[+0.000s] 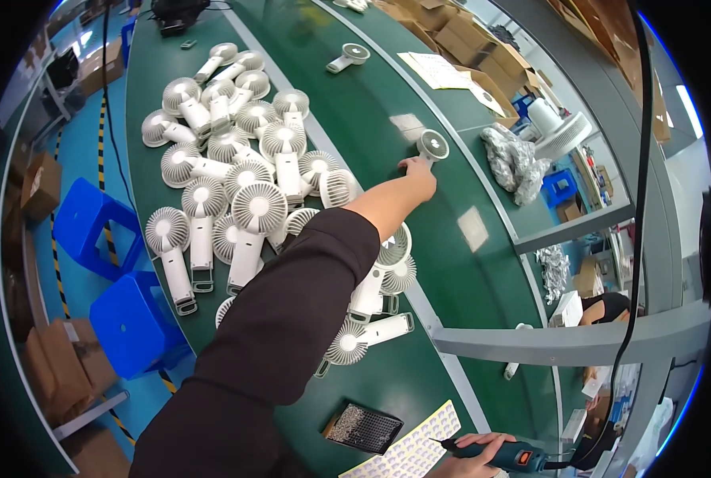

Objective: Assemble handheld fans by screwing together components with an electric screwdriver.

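Observation:
My left arm, in a dark sleeve, reaches across the pile to the green belt. There my left hand [420,177] is closed on the handle of a small white handheld fan [432,144], whose round head faces up. Low on the right, my right hand [479,451] is wrapped round a teal electric screwdriver [521,456] with its dark tip pointing left. Beside that tip lies a sheet of small stickers [419,448]. A black tray [383,431] of small screws sits just left of the sheet. Many white handheld fans [260,209] are heaped under and left of my left arm, which hides some of them.
Another fan [349,57] lies farther up the belt. A grey metal frame [562,346] crosses at the right, with a dark cable [640,199] hanging before it. Blue stools [136,323] stand left. Beyond the belt are plastic bags [515,163], cartons [471,38] and a co-worker's arm [602,309].

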A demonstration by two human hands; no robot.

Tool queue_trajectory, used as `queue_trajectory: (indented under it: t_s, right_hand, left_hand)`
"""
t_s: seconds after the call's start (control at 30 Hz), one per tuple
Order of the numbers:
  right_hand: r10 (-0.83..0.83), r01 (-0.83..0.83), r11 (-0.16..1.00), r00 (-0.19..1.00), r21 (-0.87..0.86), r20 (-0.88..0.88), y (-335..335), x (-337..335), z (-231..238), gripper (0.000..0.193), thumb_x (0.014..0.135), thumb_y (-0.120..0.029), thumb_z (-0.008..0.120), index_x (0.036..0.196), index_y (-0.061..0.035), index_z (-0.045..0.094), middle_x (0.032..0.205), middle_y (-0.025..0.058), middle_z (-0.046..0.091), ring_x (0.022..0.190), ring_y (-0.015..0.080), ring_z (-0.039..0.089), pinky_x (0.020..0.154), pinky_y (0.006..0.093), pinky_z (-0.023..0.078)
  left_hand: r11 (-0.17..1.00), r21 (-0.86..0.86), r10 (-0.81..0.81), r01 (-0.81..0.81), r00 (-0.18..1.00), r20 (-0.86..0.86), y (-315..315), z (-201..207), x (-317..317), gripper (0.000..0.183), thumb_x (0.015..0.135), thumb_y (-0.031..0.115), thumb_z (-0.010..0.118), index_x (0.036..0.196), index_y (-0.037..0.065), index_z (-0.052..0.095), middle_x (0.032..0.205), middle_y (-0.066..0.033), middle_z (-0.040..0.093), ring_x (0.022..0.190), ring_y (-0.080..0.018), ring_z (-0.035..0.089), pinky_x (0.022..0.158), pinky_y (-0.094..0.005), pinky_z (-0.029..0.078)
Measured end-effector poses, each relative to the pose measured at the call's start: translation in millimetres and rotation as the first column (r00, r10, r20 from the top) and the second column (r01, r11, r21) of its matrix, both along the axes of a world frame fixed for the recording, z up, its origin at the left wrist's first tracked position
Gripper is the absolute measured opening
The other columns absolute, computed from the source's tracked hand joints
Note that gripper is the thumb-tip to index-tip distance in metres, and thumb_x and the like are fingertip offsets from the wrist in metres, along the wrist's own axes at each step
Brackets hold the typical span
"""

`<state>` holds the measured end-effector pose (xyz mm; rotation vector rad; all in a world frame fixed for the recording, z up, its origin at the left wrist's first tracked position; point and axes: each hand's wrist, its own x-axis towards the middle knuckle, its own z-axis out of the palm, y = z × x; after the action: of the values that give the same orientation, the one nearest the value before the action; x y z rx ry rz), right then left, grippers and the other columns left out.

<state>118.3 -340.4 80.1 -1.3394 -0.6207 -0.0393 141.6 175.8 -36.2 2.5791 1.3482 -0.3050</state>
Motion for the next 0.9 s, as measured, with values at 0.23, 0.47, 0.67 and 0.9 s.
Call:
queue_trajectory:
  t_s: [0.23,0.47,0.67,0.9]
  right_hand:
    - [-0.003,0.003,0.998,1.000,0.071,-0.008,-6.8,-1.9,1.0,0.018,0.090,-0.004,0.064,0.099,0.0021,0.049,0.063,0.0132,0.053,0.043,0.0228,0.052,0.041,0.0359,0.049]
    - [-0.051,0.052,0.999,0.996,0.004,-0.069,-24.7,-10.1,1.0,0.024,0.096,-0.015,0.058,0.109,0.0040,0.050,0.064,0.0029,0.043,0.040,0.0097,0.040,0.039,0.0240,0.034]
    - [0.005,-0.067,0.971,0.966,-0.229,-0.259,-28.5,-8.5,-1.5,0.019,0.098,-0.016,0.059,0.109,-0.0013,0.054,0.067,0.0021,0.048,0.041,0.0112,0.045,0.038,0.0252,0.036]
    - [0.082,-0.112,0.904,0.993,-0.413,-0.090,-3.8,-9.7,-15.1,0.022,0.093,-0.015,0.067,0.107,-0.0006,0.057,0.075,0.0025,0.057,0.047,0.0083,0.049,0.046,0.0233,0.038]
  left_hand:
    - [0.976,0.202,0.014,-0.075,0.958,0.286,6.0,16.2,-47.1,0.056,0.086,0.021,0.059,0.134,-0.006,0.045,0.118,-0.0302,0.060,0.113,-0.0436,0.059,0.073,-0.0495,0.057]
    - [0.911,-0.410,0.412,-0.037,0.075,0.908,-25.3,79.5,-214.5,0.057,0.094,0.020,0.059,0.133,0.008,0.020,0.095,-0.0222,0.066,0.059,-0.0261,0.067,0.052,-0.0362,0.057]
    - [0.840,-0.421,0.469,-0.343,0.068,0.881,-77.0,69.9,-371.2,0.038,0.098,0.035,0.046,0.119,0.004,0.055,0.105,-0.0096,0.069,0.080,-0.0131,0.064,0.066,-0.0286,0.047]
    - [0.793,-0.083,0.371,-0.604,0.371,0.851,-89.0,31.5,-436.1,0.046,0.097,0.035,0.056,0.125,-0.001,0.061,0.119,-0.0122,0.065,0.105,-0.0193,0.061,0.093,-0.0321,0.046]
